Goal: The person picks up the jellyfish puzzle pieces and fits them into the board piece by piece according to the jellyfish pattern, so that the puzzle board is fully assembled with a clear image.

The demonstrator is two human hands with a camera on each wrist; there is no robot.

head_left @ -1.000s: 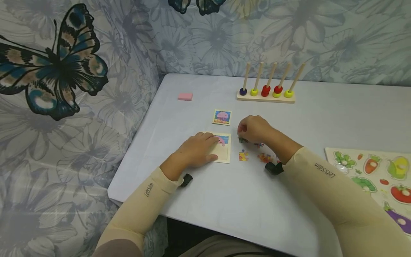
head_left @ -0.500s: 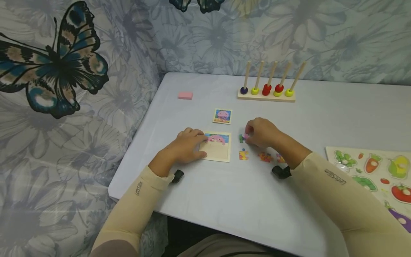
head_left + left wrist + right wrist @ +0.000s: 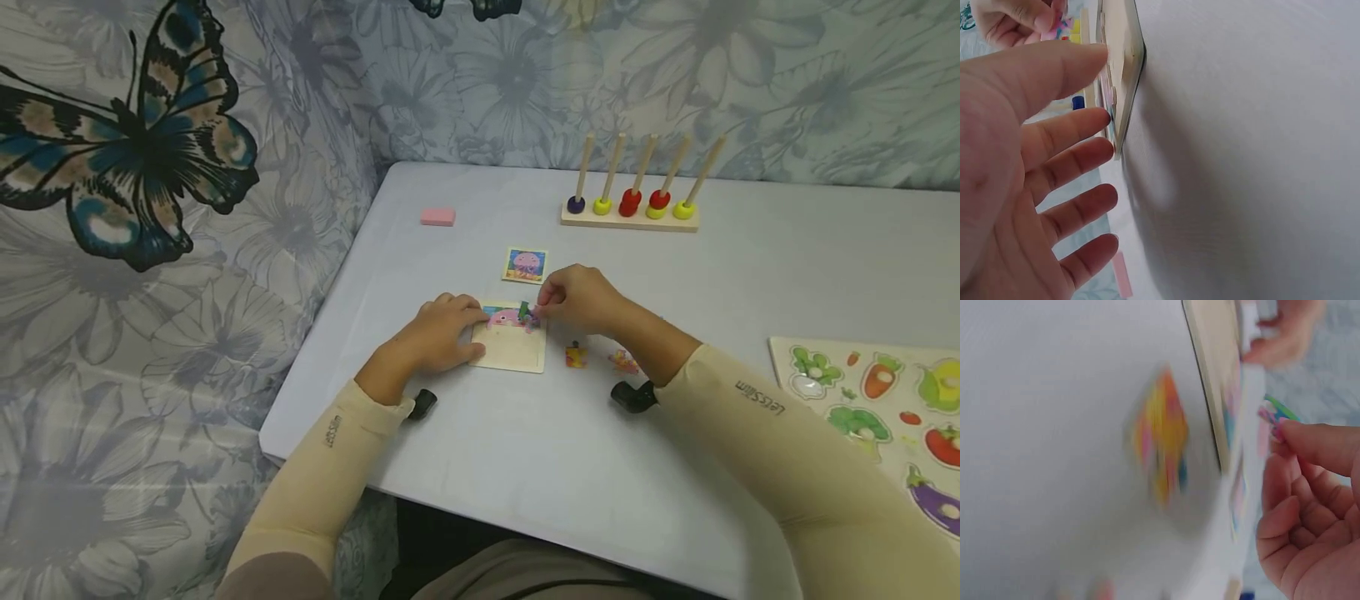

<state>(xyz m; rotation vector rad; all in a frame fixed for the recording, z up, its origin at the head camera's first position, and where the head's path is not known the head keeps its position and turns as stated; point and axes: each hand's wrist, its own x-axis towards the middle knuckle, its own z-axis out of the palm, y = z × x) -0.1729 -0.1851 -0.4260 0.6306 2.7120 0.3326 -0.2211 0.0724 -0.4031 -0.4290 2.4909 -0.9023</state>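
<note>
At the puzzle tray (image 3: 510, 354)'s far right corner, a pinched jigsaw piece (image 3: 524, 312)

Green and pink, with knobbed edges, the jigsaw piece sits between the thumb and fingertips of the right hand (image 3: 581, 300); whether it touches the flat, pale puzzle tray is unclear. Straight and spread, the left hand (image 3: 446, 333)'s fingers reach the puzzle tray's left edge. Right of the puzzle tray lie a yellow-orange piece (image 3: 576, 357) and a reddish piece (image 3: 623, 361). Just beyond it is a squarish picture card (image 3: 527, 265); farther back, a pink rectangular block (image 3: 437, 217) to the left and a wooden peg stand (image 3: 630, 222) with rounded rings to the right. Well right lies a flat vegetable board (image 3: 907, 396).
</note>
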